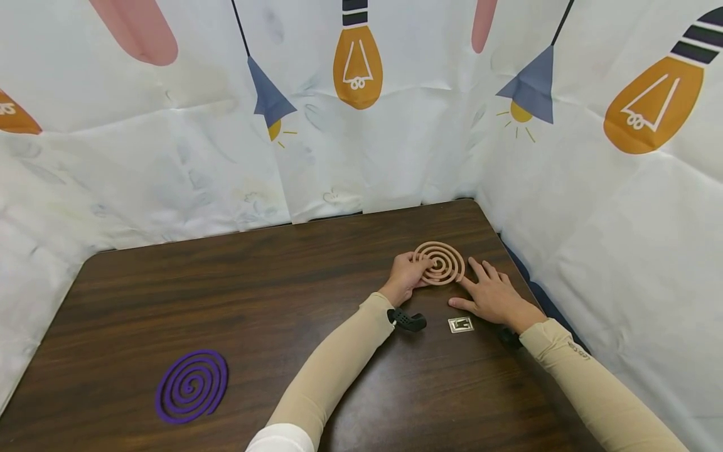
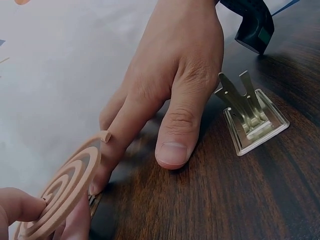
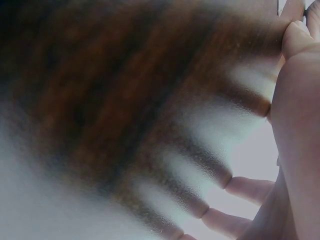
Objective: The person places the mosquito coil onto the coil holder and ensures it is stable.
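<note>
My left hand (image 1: 405, 276) pinches a tan mosquito coil (image 1: 454, 254) between thumb and fingers near the table's far right corner. In the left wrist view the coil (image 2: 75, 197) is tilted, its outer end beside the right hand's fingers. My right hand (image 1: 496, 300) is spread, its fingertips resting on the tabletop, as the right wrist view shows; whether a finger touches the coil I cannot tell. Just left of the right thumb lies a small metal coil stand (image 1: 460, 324), its prongs (image 2: 245, 95) bent upward from a square base.
A purple mosquito coil (image 1: 192, 386) lies flat at the front left of the dark wooden table (image 1: 271, 282). White cloth (image 1: 226, 157) printed with lamps hangs behind the table and along its right side. Each wrist wears a black band, the left one (image 1: 408, 320) plainly visible.
</note>
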{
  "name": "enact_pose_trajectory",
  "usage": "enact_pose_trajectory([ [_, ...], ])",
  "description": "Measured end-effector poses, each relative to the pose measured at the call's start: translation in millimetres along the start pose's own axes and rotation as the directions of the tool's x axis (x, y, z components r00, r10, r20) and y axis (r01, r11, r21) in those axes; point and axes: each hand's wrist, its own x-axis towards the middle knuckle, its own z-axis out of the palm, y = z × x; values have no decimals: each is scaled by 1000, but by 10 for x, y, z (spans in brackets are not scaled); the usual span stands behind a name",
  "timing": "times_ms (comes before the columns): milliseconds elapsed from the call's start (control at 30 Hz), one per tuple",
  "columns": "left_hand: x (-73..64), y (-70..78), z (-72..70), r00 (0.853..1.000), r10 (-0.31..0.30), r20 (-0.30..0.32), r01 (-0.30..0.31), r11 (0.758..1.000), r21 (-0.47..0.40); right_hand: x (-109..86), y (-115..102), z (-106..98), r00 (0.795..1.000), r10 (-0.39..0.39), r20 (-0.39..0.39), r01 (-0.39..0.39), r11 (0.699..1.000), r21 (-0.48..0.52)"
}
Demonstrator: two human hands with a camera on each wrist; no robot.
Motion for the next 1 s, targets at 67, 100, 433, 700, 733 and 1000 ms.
enact_pose_trajectory([
  [67, -2, 2, -2, 1000, -2, -2, 2, 1000, 5, 3, -2, -1, 1000, 4, 4, -4, 1000, 5],
  [100, -2, 4, -2, 1000, -2, -4, 2, 1000, 4, 1, -5, -4, 1000, 3, 4, -3, 1000, 7],
  [433, -8, 19, -4, 1000, -6, -16, 6, 1000, 25, 4, -19, -4, 1000, 8, -2, -8, 1000, 3],
  [700, -3, 14, 4, 999, 0, -32, 2, 999, 38, 4, -20, -4, 1000, 6, 1, -6, 1000, 0],
  [733, -3, 13, 6, 999, 0, -33, 1, 999, 36, 3, -20, -3, 1000, 6, -1, -6, 1000, -1],
  [1000, -19, 13, 1, 999, -9, -32, 10, 999, 30, -3, -22, 15, 1000, 7, 1, -7, 1000, 4],
])
